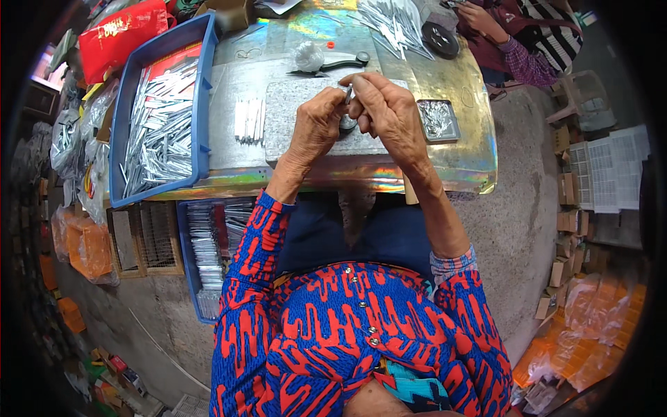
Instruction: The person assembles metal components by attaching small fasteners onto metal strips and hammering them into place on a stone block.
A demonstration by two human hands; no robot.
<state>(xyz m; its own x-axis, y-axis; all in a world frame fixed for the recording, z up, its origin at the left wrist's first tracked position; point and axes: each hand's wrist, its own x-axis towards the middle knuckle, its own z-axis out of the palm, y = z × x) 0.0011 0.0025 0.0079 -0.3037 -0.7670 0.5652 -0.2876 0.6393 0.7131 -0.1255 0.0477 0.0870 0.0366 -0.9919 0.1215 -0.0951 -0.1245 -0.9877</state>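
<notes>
Silvery piece (349,93), pinched by left hand (315,125) and right hand (393,117) at the frame's upper centre, looks light, stiff, slippery; probably best held near its ends.

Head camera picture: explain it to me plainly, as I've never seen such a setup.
There is no machine here: each grip is a person's bare hand, the left hand and the right hand. One camera, worn on the head, looks down; its wide lens bends straight edges. On the table lies a grey board, with thin silvery pieces lined up beside its left edge. Farther left is a blue tray of silvery strips; a small dark tray sits at right. Both hands meet around a small shiny piece, mostly hidden, so I cannot identify it.
</notes>
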